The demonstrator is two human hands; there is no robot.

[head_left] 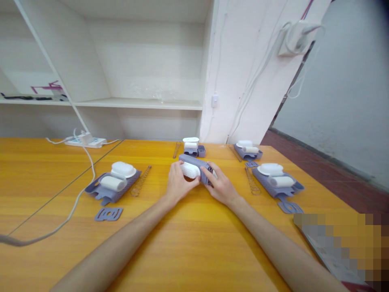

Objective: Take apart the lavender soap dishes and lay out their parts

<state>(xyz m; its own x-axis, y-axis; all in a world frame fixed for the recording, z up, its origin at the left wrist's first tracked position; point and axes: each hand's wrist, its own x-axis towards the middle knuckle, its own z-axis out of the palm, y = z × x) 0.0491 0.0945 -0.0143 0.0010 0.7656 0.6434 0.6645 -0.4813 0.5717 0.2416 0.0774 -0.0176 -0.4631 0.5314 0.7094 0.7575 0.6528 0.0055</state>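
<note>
Over the middle of the table, my left hand (pixel 178 183) is closed around a white oval piece (pixel 191 170) with a rough, bristle-like face, its thumb at the near end. Against this piece lies a long grey-purple plastic housing (pixel 194 161). My right hand (pixel 222 187) grips the housing's right end, fingers on top and thumb side below. A pale part shows partly behind the right fingers; what it is, I cannot tell. Beyond the hands stands a small group of grey-purple parts (pixel 201 151) with a white roll (pixel 191 145).
Grey-purple housings with white rolls and oval pieces lie at left (pixel 109 195), right (pixel 275 190) and back right (pixel 243 152). Coiled springs (pixel 141 181) and slotted flat plates (pixel 108 214) lie beside them. A cable (pixel 74 209) crosses the left side from a power strip (pixel 95 142).
</note>
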